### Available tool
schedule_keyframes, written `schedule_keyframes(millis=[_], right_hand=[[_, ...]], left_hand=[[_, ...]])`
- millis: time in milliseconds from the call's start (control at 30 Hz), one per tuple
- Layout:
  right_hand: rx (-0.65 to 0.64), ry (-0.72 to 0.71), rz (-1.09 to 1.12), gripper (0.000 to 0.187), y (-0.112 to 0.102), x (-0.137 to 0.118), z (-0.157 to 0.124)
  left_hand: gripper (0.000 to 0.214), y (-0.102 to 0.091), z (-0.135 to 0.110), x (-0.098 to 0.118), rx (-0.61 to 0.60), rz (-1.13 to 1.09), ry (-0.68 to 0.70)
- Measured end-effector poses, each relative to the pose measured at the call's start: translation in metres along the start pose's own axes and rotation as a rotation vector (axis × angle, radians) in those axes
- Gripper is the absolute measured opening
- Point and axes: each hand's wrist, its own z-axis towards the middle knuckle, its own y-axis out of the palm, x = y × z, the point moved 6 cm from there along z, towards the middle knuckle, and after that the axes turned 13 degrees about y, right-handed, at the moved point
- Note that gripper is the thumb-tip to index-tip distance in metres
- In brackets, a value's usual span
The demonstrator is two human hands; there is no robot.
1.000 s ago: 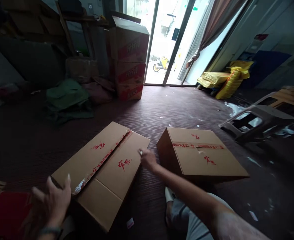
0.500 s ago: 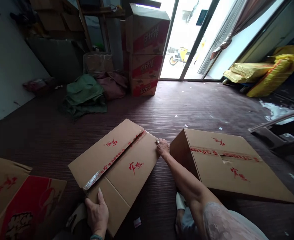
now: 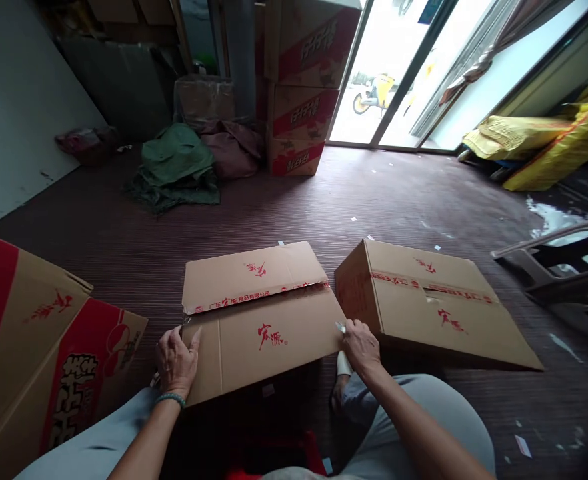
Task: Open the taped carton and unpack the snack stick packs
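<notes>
A brown cardboard box (image 3: 259, 313) with red printed characters and red-printed tape along its seam lies on the floor in front of my knees. My left hand (image 3: 177, 361) grips its near left edge, fingers curled over the card. My right hand (image 3: 359, 345) holds the box's near right corner, closed, with a small pale thing at the fingertips that I cannot make out. A second taped box (image 3: 424, 303) of the same kind lies just right of my right hand.
A red-and-brown printed carton (image 3: 39, 360) stands at my left. A stack of three cartons (image 3: 299, 87) rises by the glass door. Green and maroon cloth bundles (image 3: 179, 163) lie at the back left, yellow sacks (image 3: 539, 137) at the right, and a grey plastic stool (image 3: 564, 263) on its side.
The box has been turned square to me and pulled closer. My right hand slid from its far corner to the near right corner; my left hand shifted along the near edge.
</notes>
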Motion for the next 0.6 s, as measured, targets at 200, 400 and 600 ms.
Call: schedule_keyframes(millis=[200, 400, 600], right_hand=[[0.030, -0.549, 0.086, 0.030, -0.049, -0.091, 0.027], [0.298, -0.568, 0.301, 0.043, -0.107, -0.117, 0.062], [0.475, -0.701, 0.401, 0.059, -0.185, -0.187, 0.140]], left_hand=[[0.035, -0.003, -0.002, 0.105, -0.158, -0.086, 0.497], [0.040, 0.022, 0.015, 0.164, -0.109, -0.075, 0.617], [0.055, 0.058, 0.024, 0.173, -0.146, 0.002, 0.582]])
